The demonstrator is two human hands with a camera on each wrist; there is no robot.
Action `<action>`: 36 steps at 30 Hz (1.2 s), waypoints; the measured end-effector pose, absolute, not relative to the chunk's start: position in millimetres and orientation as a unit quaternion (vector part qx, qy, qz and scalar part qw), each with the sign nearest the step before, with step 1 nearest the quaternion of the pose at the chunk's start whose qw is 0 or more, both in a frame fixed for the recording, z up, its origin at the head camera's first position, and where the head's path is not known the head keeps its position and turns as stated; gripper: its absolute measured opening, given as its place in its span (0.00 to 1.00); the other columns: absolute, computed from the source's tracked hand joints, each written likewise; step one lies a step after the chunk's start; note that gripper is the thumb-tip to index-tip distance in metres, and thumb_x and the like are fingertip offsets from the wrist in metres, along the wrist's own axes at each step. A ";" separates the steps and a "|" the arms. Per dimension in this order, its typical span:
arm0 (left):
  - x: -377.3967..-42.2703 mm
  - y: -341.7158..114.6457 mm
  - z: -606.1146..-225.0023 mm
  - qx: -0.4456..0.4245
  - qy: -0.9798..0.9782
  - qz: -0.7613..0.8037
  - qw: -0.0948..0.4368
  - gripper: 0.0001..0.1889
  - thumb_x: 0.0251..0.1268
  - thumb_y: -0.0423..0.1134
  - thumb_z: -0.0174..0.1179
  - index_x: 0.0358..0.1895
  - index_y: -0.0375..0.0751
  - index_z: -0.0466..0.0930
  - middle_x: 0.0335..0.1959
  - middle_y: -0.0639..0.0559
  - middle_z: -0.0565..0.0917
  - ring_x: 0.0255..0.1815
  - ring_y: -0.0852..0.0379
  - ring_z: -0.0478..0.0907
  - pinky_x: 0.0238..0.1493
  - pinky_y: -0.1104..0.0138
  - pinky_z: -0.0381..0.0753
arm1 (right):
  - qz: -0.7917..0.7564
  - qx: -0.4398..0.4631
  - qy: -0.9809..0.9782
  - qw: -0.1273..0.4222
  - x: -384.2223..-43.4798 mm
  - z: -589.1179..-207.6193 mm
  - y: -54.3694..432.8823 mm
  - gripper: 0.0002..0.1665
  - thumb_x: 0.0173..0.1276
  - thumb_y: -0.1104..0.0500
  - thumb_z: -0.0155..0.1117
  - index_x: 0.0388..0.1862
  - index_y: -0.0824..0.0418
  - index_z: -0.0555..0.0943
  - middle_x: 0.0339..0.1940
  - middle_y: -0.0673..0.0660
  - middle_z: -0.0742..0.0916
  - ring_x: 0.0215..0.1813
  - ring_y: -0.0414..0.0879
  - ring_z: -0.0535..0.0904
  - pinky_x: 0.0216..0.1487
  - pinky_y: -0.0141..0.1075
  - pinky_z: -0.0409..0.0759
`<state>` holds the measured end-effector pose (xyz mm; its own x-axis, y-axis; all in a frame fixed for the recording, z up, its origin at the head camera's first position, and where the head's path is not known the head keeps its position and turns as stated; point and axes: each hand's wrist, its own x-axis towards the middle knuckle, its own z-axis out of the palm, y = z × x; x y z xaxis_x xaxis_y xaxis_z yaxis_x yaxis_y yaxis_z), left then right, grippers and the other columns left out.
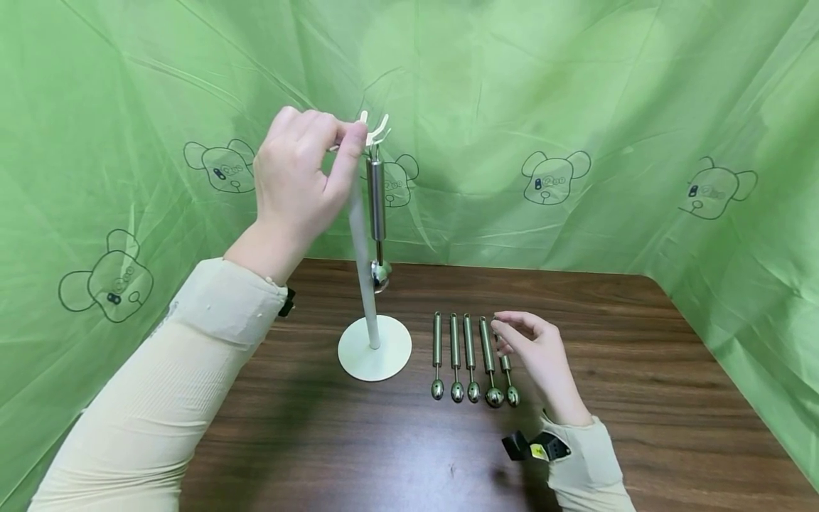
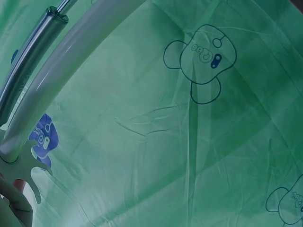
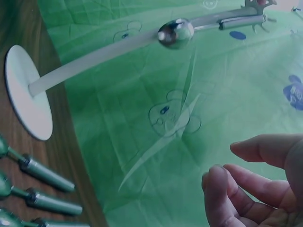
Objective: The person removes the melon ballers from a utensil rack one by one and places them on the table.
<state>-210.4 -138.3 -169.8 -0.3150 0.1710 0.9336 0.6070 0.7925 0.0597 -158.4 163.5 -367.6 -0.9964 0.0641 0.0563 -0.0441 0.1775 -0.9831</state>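
Observation:
My left hand grips the hooked top of a white stand, thumb and fingers at the hooks. From one hook hangs a steel scoop with its round, shiny bowl down beside the pole. Several similar steel scoops lie side by side on the table, bowls toward me. My right hand is over the rightmost scoop and hides part of its handle. In the right wrist view, the right thumb and fingers are apart with nothing between them.
The stand's round white base rests on the brown wooden table, left of the row of scoops. Green cloth printed with bear heads rises behind the table and along both sides.

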 end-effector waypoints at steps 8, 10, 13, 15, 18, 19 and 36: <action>-211.8 -138.1 -168.3 -0.253 -0.788 -0.203 0.523 0.23 0.76 0.52 0.50 0.31 0.36 0.81 0.34 0.43 0.88 0.30 0.45 0.68 0.32 0.65 0.61 | 0.643 0.032 -0.763 0.048 -162.7 -352.2 153.3 0.19 0.68 0.60 0.66 0.52 0.72 0.81 0.28 0.44 0.87 0.27 0.40 0.83 0.35 0.34 0.84; -211.7 -138.4 -167.9 -0.253 -0.791 -0.203 0.519 0.23 0.76 0.53 0.49 0.31 0.37 0.81 0.35 0.43 0.89 0.31 0.45 0.69 0.34 0.64 0.63 | 0.643 0.040 -0.763 0.051 -164.2 -348.4 150.9 0.18 0.68 0.60 0.66 0.52 0.72 0.81 0.28 0.45 0.87 0.27 0.40 0.83 0.35 0.34 0.84; -211.7 -139.0 -168.0 -0.252 -0.792 -0.204 0.518 0.24 0.75 0.54 0.49 0.32 0.37 0.82 0.36 0.44 0.89 0.33 0.44 0.71 0.35 0.63 0.65 | 0.641 0.046 -0.764 0.052 -166.2 -341.6 146.4 0.18 0.68 0.60 0.67 0.51 0.71 0.82 0.29 0.47 0.87 0.27 0.41 0.83 0.35 0.34 0.84; -211.7 -139.1 -168.2 -0.252 -0.792 -0.204 0.517 0.23 0.75 0.54 0.49 0.32 0.37 0.82 0.37 0.44 0.89 0.35 0.44 0.73 0.35 0.62 0.67 | 0.639 0.053 -0.766 0.051 -167.9 -337.1 143.7 0.17 0.68 0.60 0.67 0.51 0.70 0.82 0.30 0.48 0.87 0.27 0.41 0.83 0.35 0.35 0.84; -212.2 -138.8 -168.5 -0.255 -0.790 -0.205 0.518 0.23 0.75 0.53 0.50 0.31 0.37 0.81 0.37 0.44 0.89 0.36 0.43 0.75 0.36 0.60 0.70 | 0.641 0.065 -0.763 0.051 -171.1 -329.9 140.0 0.17 0.67 0.60 0.67 0.50 0.70 0.82 0.30 0.50 0.88 0.27 0.43 0.84 0.35 0.36 0.85; -212.2 -138.5 -168.5 -0.256 -0.790 -0.206 0.517 0.23 0.75 0.52 0.50 0.31 0.37 0.81 0.37 0.44 0.89 0.35 0.44 0.75 0.35 0.60 0.71 | 0.640 0.072 -0.763 0.052 -172.2 -327.4 139.1 0.17 0.67 0.61 0.67 0.50 0.71 0.82 0.30 0.49 0.87 0.27 0.42 0.84 0.35 0.36 0.85; -215.4 -138.9 -168.7 -0.262 -0.785 -0.208 0.521 0.21 0.75 0.50 0.50 0.32 0.36 0.81 0.30 0.41 0.86 0.28 0.47 0.75 0.31 0.63 0.69 | 0.621 0.119 -0.774 0.042 -192.0 -291.2 119.6 0.17 0.67 0.56 0.67 0.52 0.62 0.83 0.36 0.51 0.87 0.32 0.44 0.85 0.45 0.37 0.84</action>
<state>-215.4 -138.9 -168.7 -0.3205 0.1947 0.9270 0.6282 0.7762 0.0542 -192.0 119.6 -291.2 -0.9684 -0.1319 0.2117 -0.2352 0.2003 -0.9511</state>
